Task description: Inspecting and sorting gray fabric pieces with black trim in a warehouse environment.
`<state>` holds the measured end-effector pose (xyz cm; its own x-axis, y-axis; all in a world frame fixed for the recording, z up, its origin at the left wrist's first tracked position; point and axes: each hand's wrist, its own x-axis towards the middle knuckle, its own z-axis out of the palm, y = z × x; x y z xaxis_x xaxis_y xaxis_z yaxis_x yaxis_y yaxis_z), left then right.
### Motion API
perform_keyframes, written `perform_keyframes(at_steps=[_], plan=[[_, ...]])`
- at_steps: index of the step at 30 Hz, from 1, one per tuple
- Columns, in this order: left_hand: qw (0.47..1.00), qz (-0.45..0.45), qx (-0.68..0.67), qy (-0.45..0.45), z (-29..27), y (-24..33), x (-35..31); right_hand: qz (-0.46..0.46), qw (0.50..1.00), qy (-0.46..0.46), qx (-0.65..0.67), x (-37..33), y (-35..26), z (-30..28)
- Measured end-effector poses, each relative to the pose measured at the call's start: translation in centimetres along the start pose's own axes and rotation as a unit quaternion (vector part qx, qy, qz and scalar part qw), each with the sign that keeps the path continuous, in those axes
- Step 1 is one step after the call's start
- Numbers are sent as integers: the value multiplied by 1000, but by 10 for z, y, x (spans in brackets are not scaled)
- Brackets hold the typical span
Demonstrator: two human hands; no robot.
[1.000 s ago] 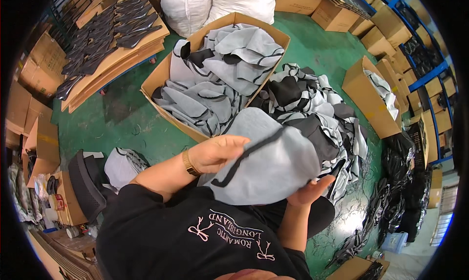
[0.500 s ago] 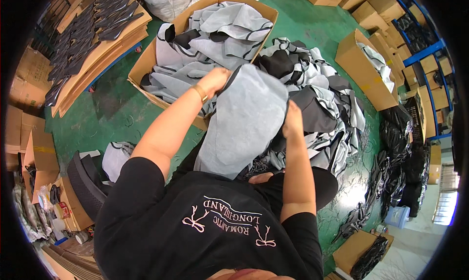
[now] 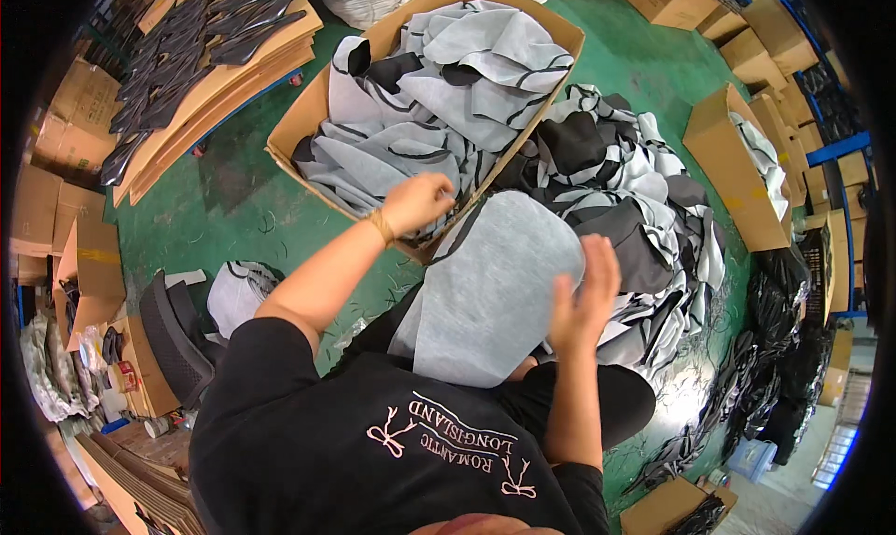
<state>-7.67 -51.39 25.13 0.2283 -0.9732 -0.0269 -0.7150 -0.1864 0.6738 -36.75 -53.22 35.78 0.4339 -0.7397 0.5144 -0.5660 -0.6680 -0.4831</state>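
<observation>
A grey fabric piece [image 3: 495, 292] with a rounded top and a dark edging strip along one side lies over my lap. My right hand [image 3: 586, 297] is beside its right edge, fingers stretched and thumb apart, holding nothing. Up and to the left of the piece, my left hand [image 3: 420, 204] hovers by the near side of a large cardboard box. Its fingers are curled in together, and I cannot make out what, if anything, is between them. Similar grey pieces with black trim [image 3: 392, 148] fill the large cardboard box [image 3: 322, 92].
To the right, a heap of grey and black fabric pieces [image 3: 635, 246] spreads over the green floor [image 3: 233, 227]. Black shaped parts lie on stacked boards [image 3: 271, 59] at the far left. Cartons [image 3: 737, 171] and black plastic bags [image 3: 779, 302] stand at the right.
Both hands have let go of the fabric piece's edges. The piece has dropped lower onto my lap, and my right hand has opened beside it. The view has shifted slightly.
</observation>
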Motion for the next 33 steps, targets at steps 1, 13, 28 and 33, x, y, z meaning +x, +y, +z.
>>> perform_keyframes(at_steps=[1,13,28,33], plan=[[999,10,33,31,8,-30,16,-85,995,-34,-46,-1,-12,8],[962,-223,114,-107,22,-126,105,-152,966,-203,-42,-32,-46,37],[807,134,-575,13,-185,103,-53,109,850,-102,505,-4,-49,5],[713,134,-672,-149,-121,171,-108,259,444,-203,833,11,-65,6]])
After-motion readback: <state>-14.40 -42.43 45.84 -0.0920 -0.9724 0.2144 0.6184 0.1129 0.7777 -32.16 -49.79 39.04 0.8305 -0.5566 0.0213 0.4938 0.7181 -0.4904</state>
